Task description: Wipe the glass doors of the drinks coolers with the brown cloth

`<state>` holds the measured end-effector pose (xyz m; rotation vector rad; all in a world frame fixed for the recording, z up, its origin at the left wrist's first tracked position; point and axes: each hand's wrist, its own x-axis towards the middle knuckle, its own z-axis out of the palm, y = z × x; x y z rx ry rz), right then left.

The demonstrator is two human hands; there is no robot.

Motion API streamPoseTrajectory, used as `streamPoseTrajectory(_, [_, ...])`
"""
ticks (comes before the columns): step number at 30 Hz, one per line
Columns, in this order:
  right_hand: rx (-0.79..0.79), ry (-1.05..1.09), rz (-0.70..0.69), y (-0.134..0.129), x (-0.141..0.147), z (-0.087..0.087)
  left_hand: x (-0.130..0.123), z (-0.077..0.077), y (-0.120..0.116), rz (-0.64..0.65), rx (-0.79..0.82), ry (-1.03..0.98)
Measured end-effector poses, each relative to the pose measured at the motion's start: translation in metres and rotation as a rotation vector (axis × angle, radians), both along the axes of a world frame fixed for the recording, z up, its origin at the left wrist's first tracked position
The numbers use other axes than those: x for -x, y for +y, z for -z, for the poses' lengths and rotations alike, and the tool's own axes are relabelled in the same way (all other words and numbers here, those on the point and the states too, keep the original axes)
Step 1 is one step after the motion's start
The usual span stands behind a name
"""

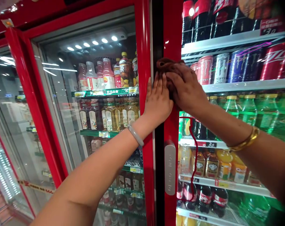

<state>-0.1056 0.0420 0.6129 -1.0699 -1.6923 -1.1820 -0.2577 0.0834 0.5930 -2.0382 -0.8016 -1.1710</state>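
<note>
My right hand (185, 86) presses a bunched dark brown cloth (168, 62) against the red door frame (172, 128) of the right-hand fridge, its fingers curled over the cloth. Beside it, my left hand (158, 97) lies with fingers stretched out across the edge of the left fridge's red frame (144, 40) and the dark gap (159, 157) between the two fridges. Its fingertips reach the lower edge of the cloth. A silver handle plate (170, 169) sits on the right door frame below both hands. Part of the cloth is hidden under my right hand.
Behind the left glass door stand bottles of tea and juice (111, 116) on green-edged shelves. The right fridge holds drink cans (239, 67), green bottles (250, 106) and cola bottles (205, 196). Another red-framed glass door (34, 103) stands at far left.
</note>
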Motion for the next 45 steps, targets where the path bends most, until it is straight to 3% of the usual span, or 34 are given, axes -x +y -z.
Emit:
streamPoseTrajectory(5, [0.006, -0.159, -0.05, -0.01, -0.014, 0.082, 0.025, 0.084, -0.012, 0.01, -0.039, 0.177])
streamPoseTrajectory(7, [0.042, -0.266, -0.068, -0.014, -0.021, 0.099, 0.035, 0.106, -0.013, -0.008, -0.029, 0.237])
streamPoseTrajectory(9, [0.059, -0.312, -0.077, -0.015, -0.024, 0.095, 0.038, 0.108, -0.012, -0.025, -0.015, 0.241])
streamPoseTrajectory(13, [0.033, -0.197, -0.114, -0.006, -0.016, 0.065, 0.028, 0.083, -0.008, -0.034, -0.012, 0.134])
streamPoseTrajectory(14, [0.022, -0.151, -0.131, -0.005, -0.012, 0.064, 0.026, 0.08, -0.008, -0.029, -0.004, 0.118])
streamPoseTrajectory(16, [0.028, -0.083, -0.157, -0.007, -0.005, 0.079, 0.026, 0.089, -0.014, -0.014, 0.036, 0.129])
streamPoseTrajectory(22, [0.19, 0.0, -0.253, -0.046, 0.012, 0.176, 0.046, 0.179, -0.052, 0.052, 0.214, 0.192])
streamPoseTrajectory(26, [0.063, 0.063, -0.252, -0.063, 0.023, 0.219, 0.054, 0.223, -0.072, 0.125, 0.199, 0.175])
streamPoseTrajectory(28, [0.02, 0.056, -0.236, -0.067, 0.029, 0.249, 0.056, 0.248, -0.078, 0.132, 0.236, 0.17])
streamPoseTrajectory(33, [0.086, 0.148, -0.173, -0.078, 0.038, 0.353, 0.064, 0.34, -0.089, 0.133, 0.373, 0.267])
streamPoseTrajectory(35, [0.118, 0.202, -0.171, -0.083, 0.04, 0.378, 0.065, 0.368, -0.09, 0.133, 0.385, 0.275])
streamPoseTrajectory(37, [0.135, 0.222, -0.18, -0.084, 0.041, 0.382, 0.064, 0.378, -0.087, 0.15, 0.358, 0.26])
streamPoseTrajectory(42, [0.095, 0.26, -0.185, -0.075, 0.041, 0.354, 0.057, 0.362, -0.071, 0.188, 0.323, 0.205])
streamPoseTrajectory(44, [0.095, 0.282, -0.169, -0.074, 0.044, 0.364, 0.057, 0.371, -0.069, 0.195, 0.357, 0.207])
streamPoseTrajectory(45, [0.106, 0.293, -0.159, -0.075, 0.046, 0.377, 0.058, 0.383, -0.069, 0.207, 0.375, 0.214])
